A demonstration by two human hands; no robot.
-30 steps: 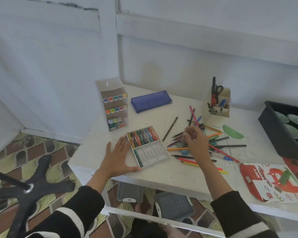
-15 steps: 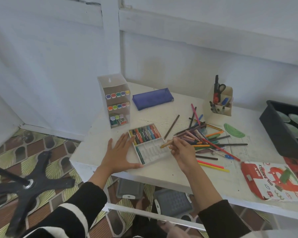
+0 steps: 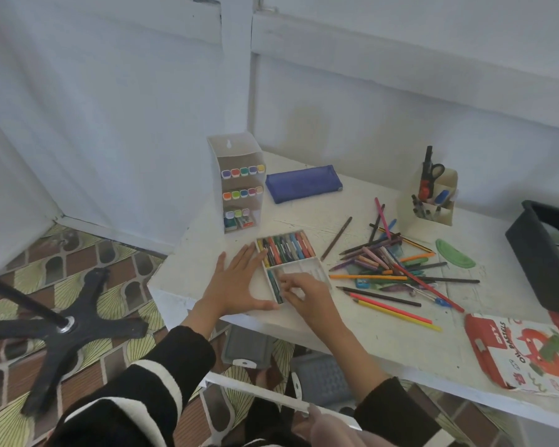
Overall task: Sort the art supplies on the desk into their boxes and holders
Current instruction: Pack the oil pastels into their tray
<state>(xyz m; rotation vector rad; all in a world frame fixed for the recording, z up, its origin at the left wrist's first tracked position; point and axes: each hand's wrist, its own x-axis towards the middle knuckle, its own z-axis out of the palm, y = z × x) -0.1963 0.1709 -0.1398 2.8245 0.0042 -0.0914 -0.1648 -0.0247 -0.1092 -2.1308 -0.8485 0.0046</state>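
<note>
A white pastel tray (image 3: 317, 262) lies near the desk's front left corner. Its far half is full of coloured sticks; its near half holds a green one at the left edge. My left hand (image 3: 236, 282) lies flat against the tray's left side, thumb along its front edge. My right hand (image 3: 307, 295) hovers low over the near half, fingertips pinching a small pale pastel stick that is mostly hidden. A loose pile of coloured pencils and pens (image 3: 384, 262) lies right of the tray.
A marker holder (image 3: 239, 188) and a blue pencil case (image 3: 304, 183) stand behind the tray. A pen holder with scissors (image 3: 433, 201), a green plastic piece (image 3: 455, 256), a black bin (image 3: 542, 253) and a red oil pastels box (image 3: 523, 350) lie to the right. A chair base (image 3: 68, 324) is on the floor.
My right hand came from the pencil pile with a small stick and lowered it over the tray's near half. My left hand stayed flat beside the tray.
</note>
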